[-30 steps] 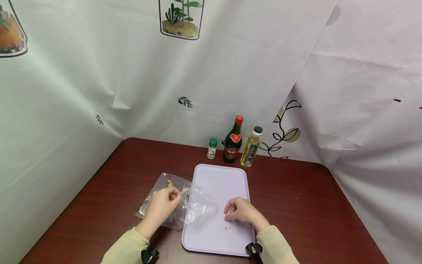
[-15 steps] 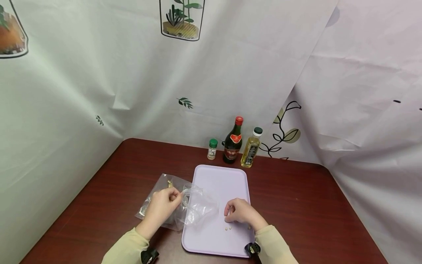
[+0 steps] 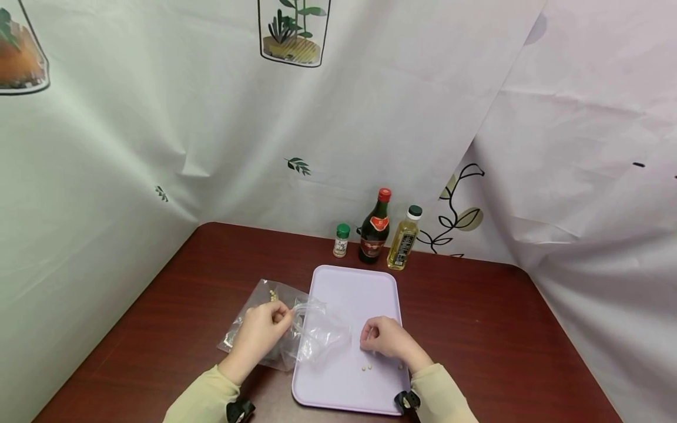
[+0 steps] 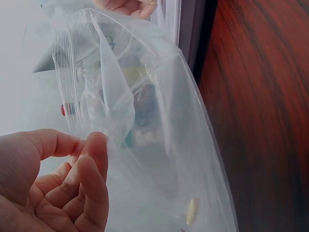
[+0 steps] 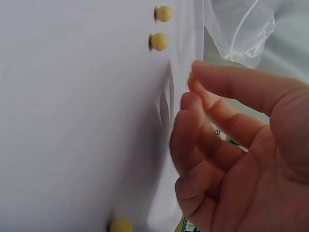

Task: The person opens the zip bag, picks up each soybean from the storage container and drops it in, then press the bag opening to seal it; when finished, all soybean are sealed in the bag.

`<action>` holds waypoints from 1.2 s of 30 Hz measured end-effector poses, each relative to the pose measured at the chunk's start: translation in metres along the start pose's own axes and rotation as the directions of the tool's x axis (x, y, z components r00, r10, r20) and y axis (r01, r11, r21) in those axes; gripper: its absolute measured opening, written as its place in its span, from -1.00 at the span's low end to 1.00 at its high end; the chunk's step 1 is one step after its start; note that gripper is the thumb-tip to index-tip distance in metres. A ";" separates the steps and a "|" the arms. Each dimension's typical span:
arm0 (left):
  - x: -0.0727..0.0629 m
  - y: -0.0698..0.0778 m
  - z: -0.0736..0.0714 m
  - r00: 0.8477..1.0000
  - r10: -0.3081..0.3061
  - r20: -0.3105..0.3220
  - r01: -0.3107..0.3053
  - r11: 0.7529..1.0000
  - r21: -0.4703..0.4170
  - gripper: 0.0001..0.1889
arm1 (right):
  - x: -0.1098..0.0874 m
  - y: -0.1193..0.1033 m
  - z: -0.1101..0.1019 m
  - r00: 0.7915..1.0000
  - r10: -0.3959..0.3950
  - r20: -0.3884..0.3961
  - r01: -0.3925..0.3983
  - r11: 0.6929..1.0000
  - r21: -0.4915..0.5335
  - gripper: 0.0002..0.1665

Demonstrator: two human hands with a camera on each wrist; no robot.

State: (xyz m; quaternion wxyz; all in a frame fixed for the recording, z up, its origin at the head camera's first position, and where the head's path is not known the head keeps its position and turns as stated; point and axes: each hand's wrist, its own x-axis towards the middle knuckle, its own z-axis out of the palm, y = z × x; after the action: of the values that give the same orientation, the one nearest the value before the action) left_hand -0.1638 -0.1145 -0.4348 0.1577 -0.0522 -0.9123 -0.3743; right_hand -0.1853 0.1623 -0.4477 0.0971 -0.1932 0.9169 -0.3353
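My left hand (image 3: 260, 329) pinches the edge of a clear zip bag (image 4: 169, 121) between thumb and fingertips. The bag lies partly on the table, and its raised mouth reaches over the lilac tray (image 3: 344, 390). Some pale yellow soybeans (image 3: 272, 295) show inside its far end. Over the tray's right half, my right hand (image 3: 388, 338) has thumb and forefinger together on a small yellow soybean (image 5: 192, 78), mostly hidden by the fingertips. Two loose soybeans (image 5: 159, 42) sit close together on the tray, and another soybean (image 5: 120, 226) lies near its right edge.
Behind the tray stand a green-capped shaker (image 3: 341, 241), a dark bottle with a red cap (image 3: 374, 226) and a bottle of yellow oil (image 3: 404, 239). A printed cloth (image 3: 238, 117) hangs behind the dark red table (image 3: 486, 329).
My right thumb has closed up against the forefinger, and that hand has lifted slightly from the tray. The left hand and the bag keep their place.
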 end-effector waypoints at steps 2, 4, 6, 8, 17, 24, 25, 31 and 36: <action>0.000 0.000 0.000 1.000 -0.002 0.005 0.002 1.000 0.001 -0.74 | 0.000 0.000 -0.001 1.000 0.001 -0.014 0.000 1.000 0.018 -0.89; 0.000 0.000 0.000 1.000 -0.008 0.011 0.008 1.000 0.002 -0.74 | 0.001 -0.001 -0.002 1.000 -0.001 -0.026 0.002 0.999 0.040 -0.91; 0.000 0.001 0.000 1.000 -0.016 0.015 0.016 1.000 0.005 -0.73 | 0.002 -0.001 -0.003 0.999 -0.007 -0.040 0.009 0.999 0.050 -0.92; 0.000 0.001 0.000 1.000 -0.019 0.017 0.019 1.000 0.003 -0.74 | 0.003 -0.001 -0.002 0.998 -0.012 -0.056 0.015 0.998 0.055 -0.92; 0.001 0.001 0.002 1.000 -0.020 0.019 0.020 1.000 0.002 -0.76 | 0.005 -0.007 0.001 0.993 -0.002 -0.114 0.014 0.994 0.105 -0.92; 0.001 0.000 0.003 1.000 -0.015 0.013 0.015 1.000 0.000 -0.77 | 0.007 -0.011 0.003 0.990 -0.030 -0.140 0.044 0.994 0.097 -0.93; 0.001 0.000 0.003 1.000 -0.013 0.012 0.013 1.000 0.001 -0.77 | 0.007 -0.012 0.003 0.989 -0.033 -0.147 0.047 0.994 0.095 -0.93; 0.000 0.000 0.004 1.000 -0.009 0.004 0.009 1.000 0.001 -0.76 | 0.008 -0.013 0.004 0.989 -0.047 -0.137 0.062 0.993 0.102 -0.92; 0.000 0.000 0.003 1.000 0.010 -0.005 -0.010 1.000 -0.003 -0.76 | 0.007 -0.013 0.004 0.992 -0.048 -0.121 0.060 0.993 0.102 -0.91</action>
State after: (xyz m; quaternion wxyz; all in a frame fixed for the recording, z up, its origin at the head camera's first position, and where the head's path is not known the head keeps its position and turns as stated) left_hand -0.1645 -0.1123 -0.4364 0.1619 -0.0559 -0.9110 -0.3751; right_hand -0.1871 0.1480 -0.4425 0.0437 -0.1924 0.8966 -0.3964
